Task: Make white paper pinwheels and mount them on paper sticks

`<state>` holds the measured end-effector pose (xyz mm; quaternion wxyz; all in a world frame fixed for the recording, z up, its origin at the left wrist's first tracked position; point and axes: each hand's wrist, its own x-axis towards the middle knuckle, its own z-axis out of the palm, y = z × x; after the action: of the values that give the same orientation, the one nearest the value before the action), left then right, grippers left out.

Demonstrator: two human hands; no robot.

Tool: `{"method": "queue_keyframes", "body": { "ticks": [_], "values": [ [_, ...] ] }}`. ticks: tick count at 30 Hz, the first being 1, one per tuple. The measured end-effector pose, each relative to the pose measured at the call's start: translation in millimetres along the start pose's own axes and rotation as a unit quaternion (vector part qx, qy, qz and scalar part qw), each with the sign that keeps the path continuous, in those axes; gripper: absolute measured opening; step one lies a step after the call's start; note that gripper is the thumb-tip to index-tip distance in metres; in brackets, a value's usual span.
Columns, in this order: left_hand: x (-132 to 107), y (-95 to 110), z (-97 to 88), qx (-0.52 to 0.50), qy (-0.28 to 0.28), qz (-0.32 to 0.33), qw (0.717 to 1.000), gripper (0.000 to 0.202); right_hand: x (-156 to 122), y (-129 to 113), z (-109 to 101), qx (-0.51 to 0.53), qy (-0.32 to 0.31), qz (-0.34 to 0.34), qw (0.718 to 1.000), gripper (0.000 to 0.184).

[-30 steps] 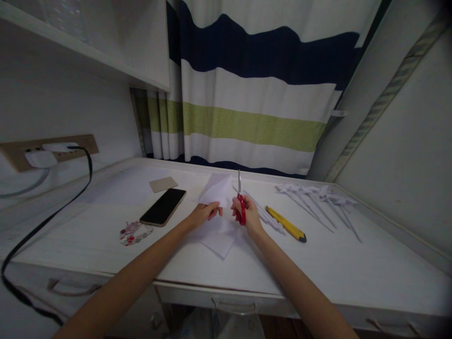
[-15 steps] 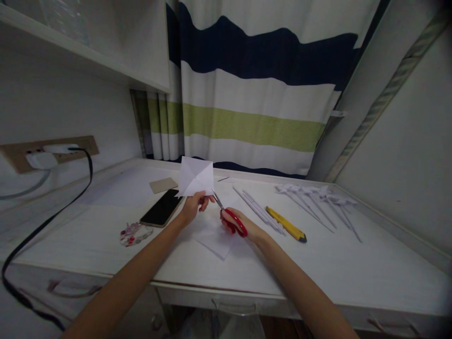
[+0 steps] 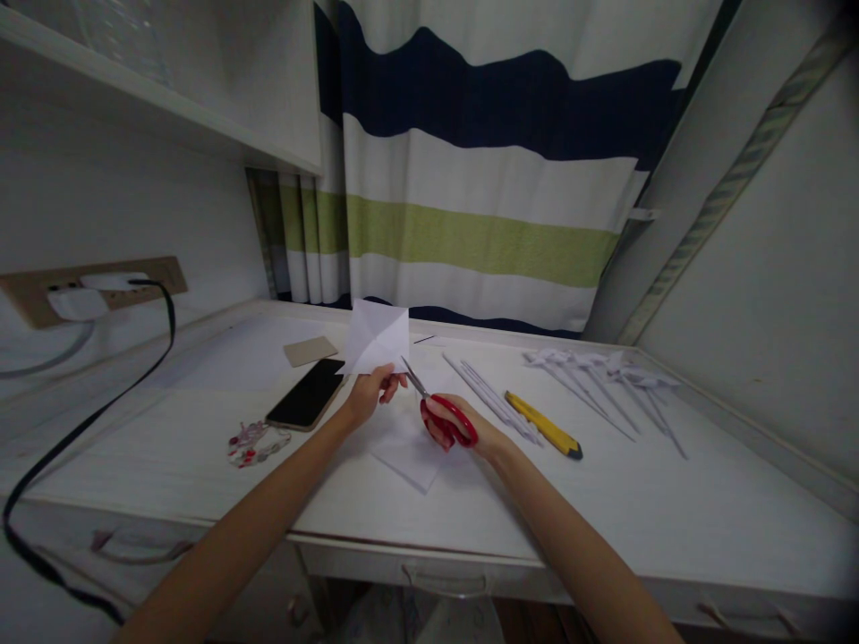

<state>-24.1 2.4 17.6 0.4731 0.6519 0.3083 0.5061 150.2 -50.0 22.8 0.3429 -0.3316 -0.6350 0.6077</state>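
My left hand (image 3: 368, 395) pinches the lower corner of a creased white paper square (image 3: 376, 337) and holds it upright above the desk. My right hand (image 3: 456, 427) grips red-handled scissors (image 3: 439, 409), fingers through the loops. The blades are slightly apart and point up-left at the paper's lower edge, just below my left fingers. Another white sheet (image 3: 411, 452) lies flat on the desk under both hands.
A black phone (image 3: 310, 393) and a tan card (image 3: 310, 350) lie left of my hands, with a small red-and-white trinket (image 3: 253, 442) nearer the front. Right of me are thin white paper sticks (image 3: 493, 401), a yellow utility knife (image 3: 543, 424) and several paper pinwheels (image 3: 608, 371). A black cable (image 3: 87, 420) hangs at left.
My left hand lifted the paper off the desk and turned it upright. My right hand swung the scissors from pointing straight up to pointing left at the paper's edge.
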Motion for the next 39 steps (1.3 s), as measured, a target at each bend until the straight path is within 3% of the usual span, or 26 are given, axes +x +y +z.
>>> {"method": "queue_keyframes", "body": {
  "ticks": [39],
  "values": [
    [3.7,-19.6,-10.4,-0.035,-0.033,-0.031,0.998,0.024,0.3,2.0,0.1,0.032,-0.052,-0.033,0.998,0.034]
  ]
}}
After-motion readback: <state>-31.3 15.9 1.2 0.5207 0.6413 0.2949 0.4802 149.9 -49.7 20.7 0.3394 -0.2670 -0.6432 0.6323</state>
